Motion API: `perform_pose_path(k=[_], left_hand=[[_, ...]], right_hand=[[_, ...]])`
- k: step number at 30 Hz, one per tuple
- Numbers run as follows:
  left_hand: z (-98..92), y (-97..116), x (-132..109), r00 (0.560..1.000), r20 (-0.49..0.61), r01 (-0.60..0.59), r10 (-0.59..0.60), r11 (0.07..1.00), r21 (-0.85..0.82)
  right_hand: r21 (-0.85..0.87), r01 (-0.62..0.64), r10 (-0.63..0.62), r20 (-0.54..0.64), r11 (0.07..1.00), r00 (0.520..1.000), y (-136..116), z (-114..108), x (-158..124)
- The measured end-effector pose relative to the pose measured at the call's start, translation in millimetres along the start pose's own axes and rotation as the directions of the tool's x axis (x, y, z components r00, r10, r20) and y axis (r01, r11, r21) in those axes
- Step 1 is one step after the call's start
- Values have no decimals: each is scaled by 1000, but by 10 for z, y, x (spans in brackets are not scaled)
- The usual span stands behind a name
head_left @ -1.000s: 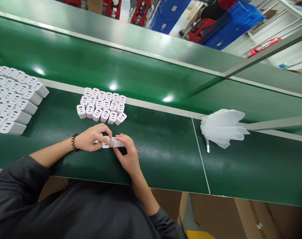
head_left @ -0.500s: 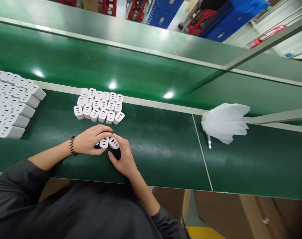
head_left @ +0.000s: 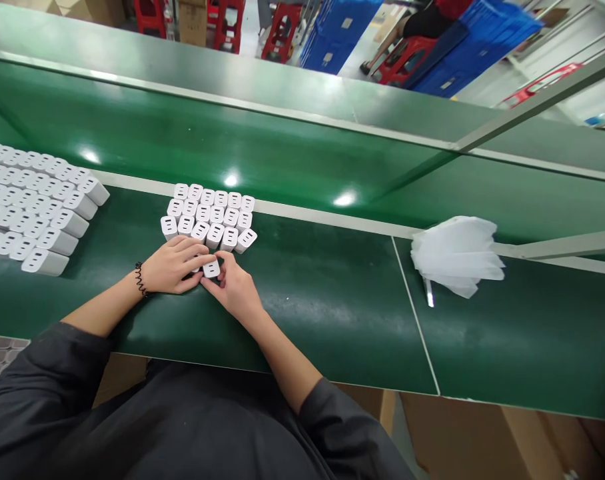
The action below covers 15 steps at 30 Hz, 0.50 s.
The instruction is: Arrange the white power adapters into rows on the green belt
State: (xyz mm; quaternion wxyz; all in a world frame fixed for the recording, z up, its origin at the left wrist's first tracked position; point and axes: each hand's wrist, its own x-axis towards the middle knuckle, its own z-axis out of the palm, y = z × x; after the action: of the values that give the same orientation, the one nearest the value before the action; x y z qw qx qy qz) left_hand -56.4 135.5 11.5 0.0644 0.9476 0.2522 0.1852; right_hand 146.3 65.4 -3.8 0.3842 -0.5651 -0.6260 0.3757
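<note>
Several white USB chargers (head_left: 215,235) stand in three short rows on the green bench, slotted ends up. Just in front of them, my left hand (head_left: 176,265) is curled around the side of a small group of chargers, its fingers reaching over the tops. One charger (head_left: 211,269) shows plainly between my two hands; another is mostly covered by the left fingers. From the right, my right hand (head_left: 236,287) presses thumb and fingers against that same charger. A front-row charger (head_left: 246,241) at the right end leans to one side.
A larger block of white chargers (head_left: 47,262) fills the left of the green bench (head_left: 332,320). White translucent sheets (head_left: 455,257) lie fanned out at the right, by a pale seam. A raised ledge (head_left: 282,93) runs behind. Red stools and blue crates stand beyond.
Both hands have moved away from my body, toward the short rows, with the chargers between them. The right fingers have closed in, and the charger that was tilted there now sits less visibly apart.
</note>
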Motion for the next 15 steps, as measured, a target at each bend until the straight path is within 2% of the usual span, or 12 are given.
perform_pose_path(k=[3,6,9,12,15], left_hand=[[-42,-112,-60,995,-91,36,-33,999,32],[-64,-210,-66,985,-165,46,-42,999,23],[-71,-306,-85,983,-143,122,-113,991,50],[-88,-374,-151,984,-96,159,-148,980,119],[-155,-339,-75,972,-212,119,-102,991,66]], right_hand=[[59,-13,10,52,998,999,-13,102,39],[98,41,-50,84,994,995,20,133,16],[141,110,-116,37,984,993,51,137,45],[105,159,-163,24,982,986,-14,149,102],[78,147,-150,40,986,988,-127,120,86]])
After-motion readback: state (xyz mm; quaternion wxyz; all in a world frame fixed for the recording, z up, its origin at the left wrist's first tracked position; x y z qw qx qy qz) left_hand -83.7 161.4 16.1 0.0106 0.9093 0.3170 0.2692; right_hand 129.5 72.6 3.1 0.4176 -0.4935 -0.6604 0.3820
